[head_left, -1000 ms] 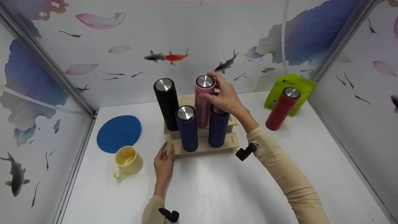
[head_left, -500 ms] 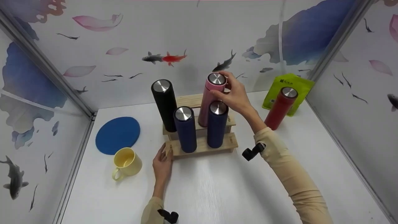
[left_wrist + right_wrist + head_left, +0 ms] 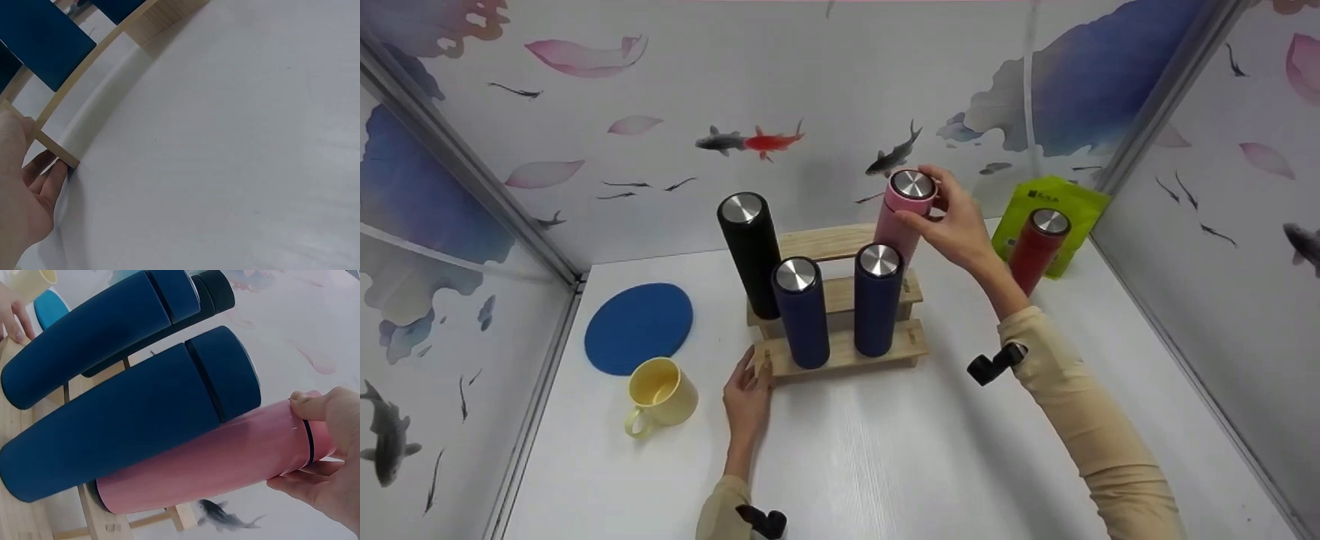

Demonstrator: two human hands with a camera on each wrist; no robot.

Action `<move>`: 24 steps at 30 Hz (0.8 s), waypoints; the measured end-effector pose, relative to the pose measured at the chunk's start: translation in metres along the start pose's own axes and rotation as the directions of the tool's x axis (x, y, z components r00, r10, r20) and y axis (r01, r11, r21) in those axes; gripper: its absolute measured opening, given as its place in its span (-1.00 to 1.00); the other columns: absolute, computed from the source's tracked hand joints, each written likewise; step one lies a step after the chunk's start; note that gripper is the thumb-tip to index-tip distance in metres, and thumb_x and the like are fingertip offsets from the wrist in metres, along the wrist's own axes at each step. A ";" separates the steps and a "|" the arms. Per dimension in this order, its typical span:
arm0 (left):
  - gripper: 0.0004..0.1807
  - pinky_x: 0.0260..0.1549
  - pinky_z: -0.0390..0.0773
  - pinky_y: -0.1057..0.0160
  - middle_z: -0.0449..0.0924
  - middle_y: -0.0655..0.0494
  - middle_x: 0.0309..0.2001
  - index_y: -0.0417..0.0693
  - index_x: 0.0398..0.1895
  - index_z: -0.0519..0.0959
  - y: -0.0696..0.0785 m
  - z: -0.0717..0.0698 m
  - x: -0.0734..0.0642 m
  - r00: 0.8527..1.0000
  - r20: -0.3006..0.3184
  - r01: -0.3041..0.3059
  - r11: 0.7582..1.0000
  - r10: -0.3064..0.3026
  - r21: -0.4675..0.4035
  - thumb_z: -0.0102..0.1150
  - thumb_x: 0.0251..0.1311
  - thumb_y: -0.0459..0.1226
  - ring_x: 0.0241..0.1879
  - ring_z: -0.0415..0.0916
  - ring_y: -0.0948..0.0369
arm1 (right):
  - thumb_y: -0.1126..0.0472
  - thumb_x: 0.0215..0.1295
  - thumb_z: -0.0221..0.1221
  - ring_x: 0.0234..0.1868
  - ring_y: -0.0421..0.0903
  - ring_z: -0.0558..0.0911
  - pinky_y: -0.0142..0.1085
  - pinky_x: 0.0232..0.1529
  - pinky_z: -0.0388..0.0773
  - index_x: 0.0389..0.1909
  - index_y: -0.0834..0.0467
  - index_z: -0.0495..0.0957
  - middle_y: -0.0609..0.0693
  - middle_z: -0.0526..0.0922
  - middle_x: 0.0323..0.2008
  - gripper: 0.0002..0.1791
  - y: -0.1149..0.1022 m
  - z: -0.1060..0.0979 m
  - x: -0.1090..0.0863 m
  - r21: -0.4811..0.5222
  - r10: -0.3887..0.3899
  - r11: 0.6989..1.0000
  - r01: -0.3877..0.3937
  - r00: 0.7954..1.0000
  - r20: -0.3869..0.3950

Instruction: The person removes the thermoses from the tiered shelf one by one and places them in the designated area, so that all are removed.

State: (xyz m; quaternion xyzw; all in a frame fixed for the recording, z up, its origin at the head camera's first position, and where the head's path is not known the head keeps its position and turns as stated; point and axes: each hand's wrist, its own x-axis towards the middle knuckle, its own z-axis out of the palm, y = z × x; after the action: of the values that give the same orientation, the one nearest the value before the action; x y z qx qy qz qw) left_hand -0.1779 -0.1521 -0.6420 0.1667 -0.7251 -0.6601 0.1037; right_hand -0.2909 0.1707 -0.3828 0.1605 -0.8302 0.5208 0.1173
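Note:
My right hand (image 3: 960,229) holds a pink thermos (image 3: 898,225) near its top, thumb on one side and fingers round the other. In the right wrist view, the pink thermos (image 3: 225,464) leans a little, its base over the rack's upper step. My left hand (image 3: 746,405) grips the left front end of a stepped wooden rack (image 3: 844,346). On the rack's front step stand two dark blue thermoses, a left blue thermos (image 3: 804,326) and a right blue thermos (image 3: 876,315). Behind them at the left is a black thermos (image 3: 754,259). The right blue thermos partly hides the pink one.
To the right, a red thermos (image 3: 1037,251) stands before a lime green pouch (image 3: 1076,214). A yellow mug (image 3: 675,397) and a round blue mat (image 3: 637,326) are at the left. A patterned back wall (image 3: 810,67) rises close behind the rack.
My right hand has moved the pink thermos to the right, from between the blue thermoses to behind the right one. My left hand has stayed on the rack's end.

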 end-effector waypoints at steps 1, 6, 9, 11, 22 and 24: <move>-0.39 -0.03 0.64 0.36 0.52 -0.24 0.31 0.06 0.45 0.43 0.000 0.000 0.000 1.000 0.001 0.000 1.000 0.000 0.000 0.25 0.38 -0.02 0.24 0.58 -0.07 | 0.14 0.25 0.42 0.20 0.12 0.62 -0.01 0.19 0.60 0.44 0.20 0.30 0.19 0.56 0.27 -0.20 0.001 -0.003 0.000 -0.005 -0.005 1.000 0.005 1.000 -0.008; -0.39 -0.03 0.64 0.36 0.53 -0.23 0.31 0.08 0.44 0.44 -0.001 0.000 0.001 1.000 -0.002 0.005 1.000 -0.005 0.010 0.26 0.36 -0.01 0.23 0.58 -0.06 | 0.12 0.28 0.40 0.23 0.11 0.61 -0.06 0.26 0.56 0.44 0.24 0.30 0.18 0.54 0.29 -0.22 0.009 -0.015 -0.003 -0.035 -0.027 0.999 0.025 0.999 -0.042; -0.42 -0.11 0.65 0.38 0.57 -0.23 0.25 0.06 0.43 0.44 -0.002 0.001 0.001 1.000 -0.002 -0.002 1.000 0.002 -0.011 0.26 0.38 -0.08 0.14 0.65 -0.03 | 0.15 0.28 0.40 0.20 0.11 0.63 -0.20 0.19 0.61 0.44 0.25 0.31 0.19 0.56 0.28 -0.23 0.011 -0.024 -0.004 -0.049 -0.034 0.998 0.030 0.997 -0.063; -0.44 -0.15 0.65 0.41 0.60 -0.21 0.22 0.05 0.43 0.45 -0.003 0.001 0.001 1.000 -0.006 -0.002 1.000 0.002 -0.025 0.25 0.39 -0.13 0.08 0.68 0.01 | 0.15 0.28 0.40 0.18 0.10 0.64 -0.28 0.12 0.64 0.44 0.24 0.31 0.17 0.57 0.27 -0.23 0.012 -0.029 -0.005 -0.062 -0.032 0.998 0.028 0.997 -0.075; -0.46 -0.16 0.65 0.43 0.65 -0.16 0.16 0.06 0.43 0.45 -0.001 0.001 0.000 1.000 -0.004 0.001 0.999 -0.001 -0.033 0.23 0.40 -0.17 0.06 0.69 0.09 | 0.09 0.31 0.36 0.28 0.04 0.56 -0.05 0.32 0.51 0.50 0.14 0.27 0.09 0.50 0.36 -0.21 0.010 -0.053 -0.011 -0.092 -0.009 0.996 -0.005 0.987 -0.158; -0.46 -0.17 0.64 0.44 0.65 -0.16 0.16 0.08 0.43 0.44 -0.001 0.001 0.000 1.000 -0.001 -0.001 1.000 0.001 -0.028 0.23 0.41 -0.15 0.05 0.69 0.10 | 0.08 0.31 0.36 0.28 0.03 0.56 -0.06 0.31 0.52 0.50 0.14 0.28 0.09 0.51 0.35 -0.21 0.013 -0.056 -0.011 -0.112 -0.016 0.994 -0.005 0.983 -0.183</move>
State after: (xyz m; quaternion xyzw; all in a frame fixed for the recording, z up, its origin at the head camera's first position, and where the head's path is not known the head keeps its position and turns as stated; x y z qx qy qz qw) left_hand -0.1783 -0.1511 -0.6427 0.1651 -0.7157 -0.6701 0.1069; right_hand -0.2841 0.2277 -0.3733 0.1073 -0.8433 0.4858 0.2036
